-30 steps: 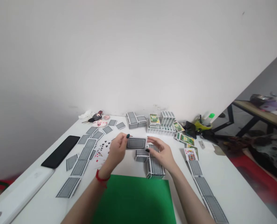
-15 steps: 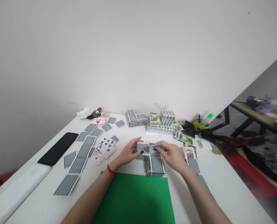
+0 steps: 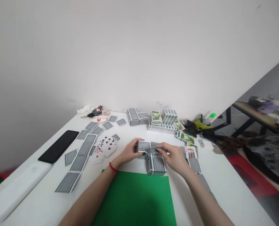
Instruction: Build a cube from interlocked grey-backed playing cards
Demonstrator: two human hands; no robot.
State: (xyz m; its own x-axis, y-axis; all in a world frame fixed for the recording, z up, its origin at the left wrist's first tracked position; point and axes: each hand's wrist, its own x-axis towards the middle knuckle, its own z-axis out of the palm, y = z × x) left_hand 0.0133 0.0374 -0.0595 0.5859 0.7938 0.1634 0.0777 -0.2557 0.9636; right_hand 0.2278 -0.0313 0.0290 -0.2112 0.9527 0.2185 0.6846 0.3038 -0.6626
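Both hands meet over a small structure of grey-backed playing cards on the white table. My left hand and my right hand each pinch an end of one grey-backed card held flat on top of the structure. A red string is tied round my left wrist. Just behind the held card stands another low card stack. A green sheet lies in front of the structure, under my forearms.
Rows of face-down cards and face-up club cards lie at left, beside a black phone and a white bar. Card decks and green boxes stand at the back. More cards run along the right edge.
A second ago both hands held the card raised above the structure; they have lowered it onto the top of the card structure and now hold it there.
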